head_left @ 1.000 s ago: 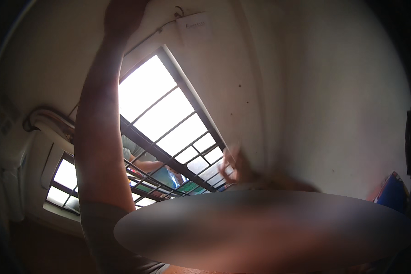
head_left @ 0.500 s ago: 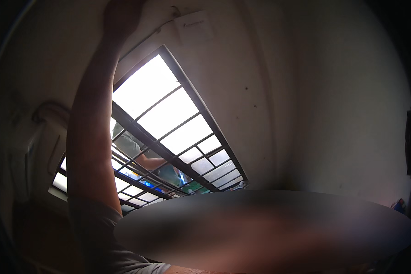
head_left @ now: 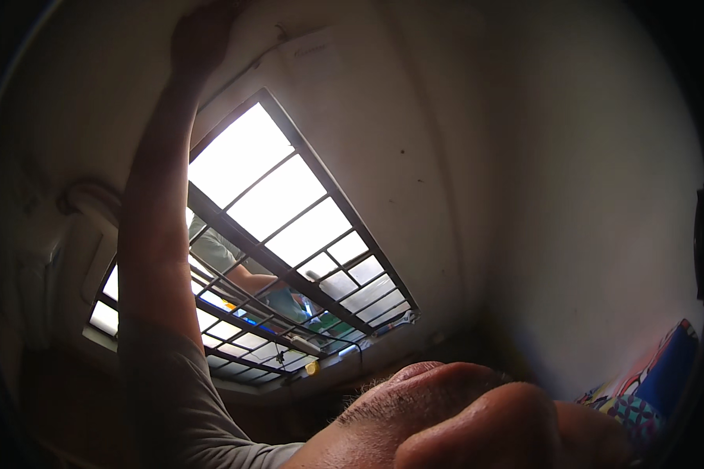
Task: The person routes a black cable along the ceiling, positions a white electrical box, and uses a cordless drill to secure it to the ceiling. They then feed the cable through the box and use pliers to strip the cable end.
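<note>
My left arm rises from the lower left, a grey short sleeve around its upper part. My left hand [head_left: 201, 37] is at the top edge, dark and partly cut off. Its fingers are hidden, so whether it holds anything does not show. Behind the forearm is a bright window [head_left: 283, 170] with dark bars and pale panes. My right hand is not in view.
In the window panes shows a person [head_left: 246, 279] in a grey top, either beyond the glass or reflected. A pale pipe [head_left: 94, 202] bends along the left wall. Colourful patterned fabric [head_left: 637, 414] lies at the lower right, beside a plain wall [head_left: 587, 234].
The view has shifted slightly, so the window's top sits lower and further left. More patterned fabric shows at lower right. My left arm stays raised.
</note>
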{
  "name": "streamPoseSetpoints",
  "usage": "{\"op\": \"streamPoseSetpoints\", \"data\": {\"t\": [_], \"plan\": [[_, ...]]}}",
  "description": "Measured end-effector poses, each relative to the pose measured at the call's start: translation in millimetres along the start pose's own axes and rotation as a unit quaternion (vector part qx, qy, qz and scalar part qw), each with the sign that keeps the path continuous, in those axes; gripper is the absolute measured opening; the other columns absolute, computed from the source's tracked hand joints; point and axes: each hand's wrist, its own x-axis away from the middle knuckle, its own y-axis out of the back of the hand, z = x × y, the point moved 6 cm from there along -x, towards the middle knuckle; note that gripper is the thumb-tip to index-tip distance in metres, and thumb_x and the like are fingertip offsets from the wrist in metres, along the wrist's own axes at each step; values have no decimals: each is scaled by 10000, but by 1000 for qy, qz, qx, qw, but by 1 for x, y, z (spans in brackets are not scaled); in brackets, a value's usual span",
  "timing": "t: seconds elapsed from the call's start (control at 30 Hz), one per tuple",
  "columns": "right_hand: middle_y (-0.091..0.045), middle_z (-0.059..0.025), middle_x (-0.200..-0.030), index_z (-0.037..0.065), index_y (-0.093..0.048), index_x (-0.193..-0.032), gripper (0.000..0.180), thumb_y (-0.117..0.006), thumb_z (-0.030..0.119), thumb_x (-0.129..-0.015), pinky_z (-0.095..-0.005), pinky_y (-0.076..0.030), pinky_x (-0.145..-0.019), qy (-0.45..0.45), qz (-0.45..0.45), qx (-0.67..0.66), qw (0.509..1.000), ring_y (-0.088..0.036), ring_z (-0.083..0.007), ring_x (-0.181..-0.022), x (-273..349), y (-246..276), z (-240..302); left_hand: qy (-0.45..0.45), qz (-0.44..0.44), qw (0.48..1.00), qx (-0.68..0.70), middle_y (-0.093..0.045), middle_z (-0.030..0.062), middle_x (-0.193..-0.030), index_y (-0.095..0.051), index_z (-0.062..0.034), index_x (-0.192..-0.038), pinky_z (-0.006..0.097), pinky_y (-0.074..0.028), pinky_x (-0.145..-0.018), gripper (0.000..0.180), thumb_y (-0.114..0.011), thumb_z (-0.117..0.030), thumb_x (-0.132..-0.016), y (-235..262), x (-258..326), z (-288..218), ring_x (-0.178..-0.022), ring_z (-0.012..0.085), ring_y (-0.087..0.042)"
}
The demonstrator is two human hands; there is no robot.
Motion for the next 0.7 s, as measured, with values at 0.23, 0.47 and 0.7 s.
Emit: {"op": "streamPoseSetpoints", "data": {"t": [0.23, 0.47, 0.7], "plan": [[-754, -70, -1193, 205, -718, -1278, 647, -862, 394, -676, -498, -415, -1080, -250, -288, -141, 914, -692, -287, -1171, 96, 147, -88, -40, 37, 998, 8, -745, 112, -992, -731, -147, -1133, 488, -549, -799, 272, -533, -315, -1052, -7, -2, 6, -885, 299, -713], [-763, -68, -1045, 109, -727, -1208, 235, -757, 221, -1003, -481, -584, -877, -59, -614, -160, 770, -744, -287, -1005, 193, 402, -16, 2, 55, 998, 33, -758, 113, -1011, -756, -138, -1088, 495, -552, -824, 260, -569, -311, -1041, -3, -2, 10, -919, 299, -719], [-767, -72, -919, -18, -710, -1210, 309, -749, 197, -991, -187, -446, -568, 10, -750, -284, 597, -665, -51, -724, 252, 660, 53, 29, 67, 997, 3, -758, 107, -909, -771, -144, -1018, 488, -566, -751, 268, -594, -345, -1035, 11, -5, 0, -838, 285, -736]]}}
